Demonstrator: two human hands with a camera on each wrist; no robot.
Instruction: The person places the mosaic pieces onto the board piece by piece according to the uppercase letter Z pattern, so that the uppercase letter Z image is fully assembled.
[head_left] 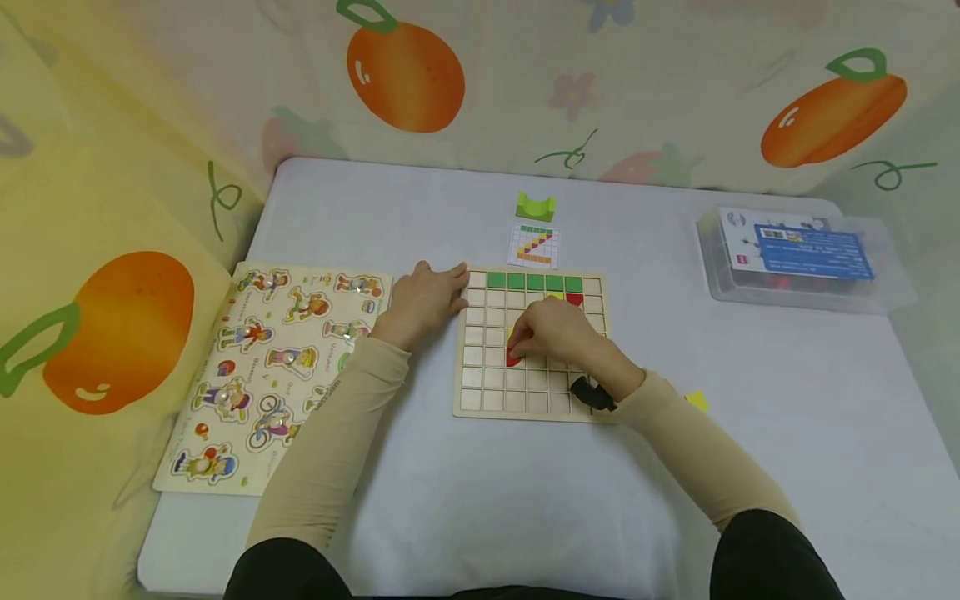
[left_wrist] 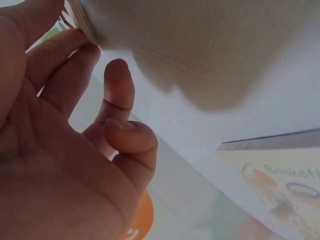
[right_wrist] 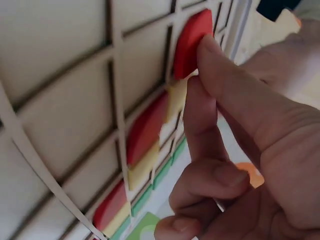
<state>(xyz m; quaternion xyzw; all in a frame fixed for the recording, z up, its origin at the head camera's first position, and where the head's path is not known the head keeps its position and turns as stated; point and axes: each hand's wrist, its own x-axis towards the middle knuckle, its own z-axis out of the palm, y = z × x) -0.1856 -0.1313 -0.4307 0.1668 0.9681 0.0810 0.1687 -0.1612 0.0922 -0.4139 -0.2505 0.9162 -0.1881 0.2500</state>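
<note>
A pale wooden grid board (head_left: 493, 402) lies in front of the person. Green tiles (head_left: 536, 282) fill part of its top row. In the right wrist view, red tiles (right_wrist: 146, 127) and yellow tiles (right_wrist: 143, 164) sit paired in cells along a diagonal. The right hand (head_left: 555, 332) pinches a red tile (right_wrist: 192, 42) with a rounded edge between thumb and index finger, at a cell beside a yellow tile. At the board's upper left edge, the left hand (head_left: 422, 307) touches the rim with its fingertips (left_wrist: 89, 50); its other fingers are loosely bent.
Behind the board, a pattern card (head_left: 534, 247) stands before a light green holder (head_left: 536, 207). A picture puzzle board (head_left: 251, 358) lies under the left forearm. A clear plastic box (head_left: 795, 258) sits at back right. Yellow pieces (head_left: 697, 401) lie beside the right sleeve.
</note>
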